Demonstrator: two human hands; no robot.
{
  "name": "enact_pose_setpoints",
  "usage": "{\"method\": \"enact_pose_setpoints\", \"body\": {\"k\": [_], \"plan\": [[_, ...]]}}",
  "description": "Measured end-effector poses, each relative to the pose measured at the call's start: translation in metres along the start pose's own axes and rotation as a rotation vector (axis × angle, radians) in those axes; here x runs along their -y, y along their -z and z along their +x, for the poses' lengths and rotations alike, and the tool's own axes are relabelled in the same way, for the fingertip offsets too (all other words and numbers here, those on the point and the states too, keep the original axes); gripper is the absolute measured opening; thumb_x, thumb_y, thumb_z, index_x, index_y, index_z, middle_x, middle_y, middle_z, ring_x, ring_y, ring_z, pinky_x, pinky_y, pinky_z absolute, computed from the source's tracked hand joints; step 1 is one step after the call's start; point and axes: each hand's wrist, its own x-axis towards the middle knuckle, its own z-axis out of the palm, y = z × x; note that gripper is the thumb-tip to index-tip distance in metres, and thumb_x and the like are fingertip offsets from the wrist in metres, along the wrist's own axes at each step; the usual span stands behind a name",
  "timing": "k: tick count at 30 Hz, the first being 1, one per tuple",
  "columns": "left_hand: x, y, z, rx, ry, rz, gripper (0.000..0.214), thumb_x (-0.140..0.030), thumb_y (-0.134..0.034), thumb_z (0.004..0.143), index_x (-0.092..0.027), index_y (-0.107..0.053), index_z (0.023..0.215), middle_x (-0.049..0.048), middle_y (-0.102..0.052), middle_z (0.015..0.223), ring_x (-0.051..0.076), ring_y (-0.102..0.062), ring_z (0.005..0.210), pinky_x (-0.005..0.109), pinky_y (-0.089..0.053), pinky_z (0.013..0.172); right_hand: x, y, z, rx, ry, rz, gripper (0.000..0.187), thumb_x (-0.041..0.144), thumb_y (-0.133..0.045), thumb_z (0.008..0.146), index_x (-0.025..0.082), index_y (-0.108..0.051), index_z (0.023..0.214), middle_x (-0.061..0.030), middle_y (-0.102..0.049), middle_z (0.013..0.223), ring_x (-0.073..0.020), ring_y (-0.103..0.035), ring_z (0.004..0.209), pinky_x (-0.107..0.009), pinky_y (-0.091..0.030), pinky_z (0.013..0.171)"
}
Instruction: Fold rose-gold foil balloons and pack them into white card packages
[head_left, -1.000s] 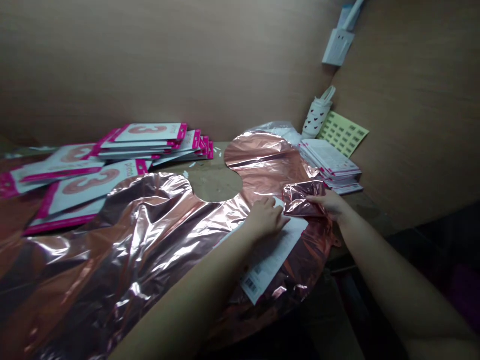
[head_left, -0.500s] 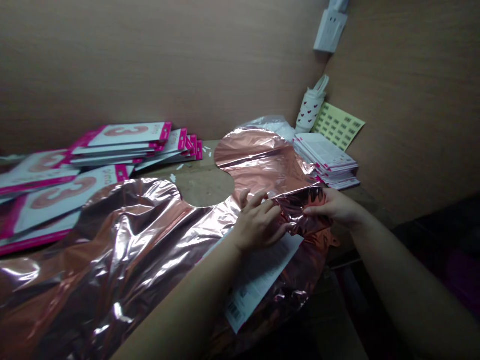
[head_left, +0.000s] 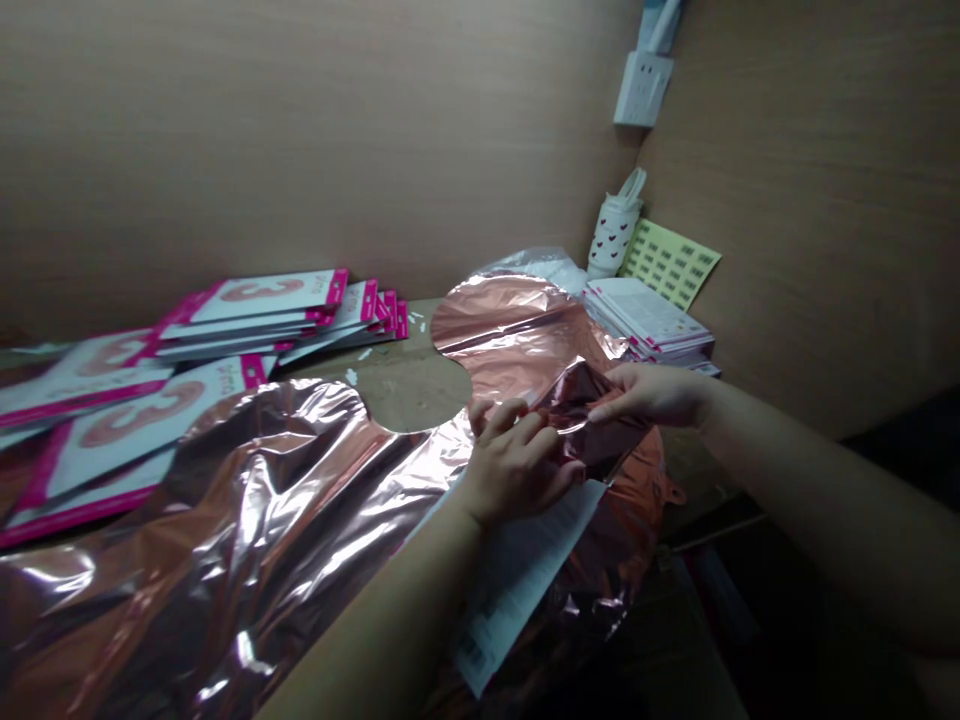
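Note:
A large rose-gold foil balloon [head_left: 300, 500] lies flat and crumpled across the table, curving round a bare patch of tabletop. A white printed card [head_left: 517, 575] rests on its right end. My left hand [head_left: 517, 460] presses down on the card and foil, fingers curled onto a folded foil flap [head_left: 592, 420]. My right hand [head_left: 649, 392] pinches the upper edge of that flap and holds it lifted over the card.
Pink-and-white packs printed with a "3" [head_left: 187, 390] are piled at the left and back. A stack of white cards [head_left: 649, 318], a yellow label sheet [head_left: 671, 262] and a heart-printed cup [head_left: 613, 232] stand at the back right. A wall socket [head_left: 641, 88] is above.
My right hand has lifted the folded foil flap higher and leftward over the card. My left hand has shifted from flat on the card to gripping at the fold.

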Motion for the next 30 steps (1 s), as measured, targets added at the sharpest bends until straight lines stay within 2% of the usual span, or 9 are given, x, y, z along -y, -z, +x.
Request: {"method": "enact_pose_setpoints", "body": {"k": [3,6,11,16,20,23,24,28,30], "plan": [[-0.002,-0.002,-0.001,-0.023,-0.012,0.011,0.026,-0.047,-0.057,0.075,-0.022,-0.058,0.072,0.0039,-0.065,0.085,0.026,-0.047,0.097,0.044,-0.023,0.092,0.003,0.001,-0.011,0.067,0.061,-0.05,0.034,0.009,-0.072,0.062,0.01,-0.065,0.095,-0.0038,-0.068,0.084,-0.0134,-0.064,0.077,-0.028,-0.049,0.079],[-0.005,-0.005,0.0,-0.025,-0.029,-0.006,0.027,-0.048,-0.057,0.075,-0.021,-0.058,0.071,0.0032,-0.064,0.082,0.025,-0.047,0.095,0.04,-0.027,0.091,0.003,-0.004,-0.01,0.119,0.004,0.001,0.037,0.012,-0.072,0.063,0.011,-0.064,0.099,-0.0051,-0.068,0.085,-0.0149,-0.064,0.077,-0.032,-0.048,0.081],[-0.003,-0.007,0.0,0.004,-0.046,-0.038,0.027,-0.047,-0.057,0.075,-0.021,-0.06,0.073,0.0051,-0.063,0.079,0.026,-0.047,0.096,0.038,-0.033,0.087,0.006,-0.01,0.003,0.039,-0.064,0.026,0.031,0.016,-0.07,0.067,0.012,-0.065,0.097,-0.0056,-0.068,0.089,-0.0149,-0.064,0.08,-0.033,-0.047,0.084],[-0.002,-0.008,-0.001,0.065,-0.06,-0.069,0.027,-0.046,-0.058,0.074,-0.02,-0.058,0.07,0.0052,-0.062,0.076,0.025,-0.051,0.092,0.039,-0.035,0.089,0.002,-0.001,0.008,0.203,-0.021,-0.034,0.038,0.011,-0.072,0.06,0.01,-0.065,0.097,-0.0065,-0.068,0.095,-0.0163,-0.061,0.091,-0.033,-0.042,0.091],[-0.005,-0.007,0.0,0.072,-0.055,-0.104,0.026,-0.046,-0.057,0.076,-0.02,-0.058,0.072,0.0048,-0.061,0.077,0.023,-0.051,0.088,0.038,-0.036,0.088,-0.002,0.004,0.011,0.243,-0.075,0.034,0.033,0.022,-0.065,0.071,0.011,-0.062,0.102,-0.0098,-0.067,0.099,-0.0187,-0.062,0.093,-0.035,-0.044,0.088],[0.001,0.002,0.005,-0.042,0.285,-0.089,0.044,-0.053,-0.062,0.07,-0.018,-0.058,0.095,0.011,-0.06,0.1,0.028,-0.049,0.098,0.042,-0.035,0.088,-0.001,0.003,0.015,0.249,-0.111,0.057,0.03,0.032,-0.047,0.086,0.012,-0.061,0.103,-0.0107,-0.065,0.104,-0.0187,-0.061,0.096,-0.035,-0.046,0.085],[0.005,0.006,0.008,-0.011,0.445,-0.145,0.052,-0.056,-0.064,0.066,-0.017,-0.056,0.101,0.0125,-0.059,0.103,0.029,-0.05,0.097,0.042,-0.036,0.084,0.0,0.002,0.017,0.248,-0.116,0.036,0.033,0.035,-0.042,0.088,0.013,-0.062,0.102,-0.0106,-0.065,0.103,-0.0186,-0.062,0.095,-0.035,-0.046,0.083],[0.026,0.021,0.017,0.407,0.948,-0.75,0.04,-0.053,-0.07,0.058,-0.017,-0.06,0.072,0.0026,-0.059,0.063,0.022,-0.055,0.066,0.028,-0.038,0.058,0.014,-0.001,0.039,0.111,-0.115,-0.21,0.058,0.058,-0.031,0.088,0.011,-0.064,0.089,-0.0095,-0.067,0.081,-0.019,-0.063,0.078,-0.033,-0.05,0.071],[0.031,0.027,0.017,0.429,1.047,-0.918,0.035,-0.048,-0.072,0.058,-0.016,-0.057,0.061,-0.0006,-0.054,0.053,0.019,-0.054,0.059,0.025,-0.035,0.053,0.027,-0.006,0.057,-0.028,-0.089,-0.396,0.056,0.064,-0.042,0.08,0.013,-0.065,0.078,-0.0055,-0.062,0.063,-0.0172,-0.06,0.064,-0.03,-0.049,0.063]]}}
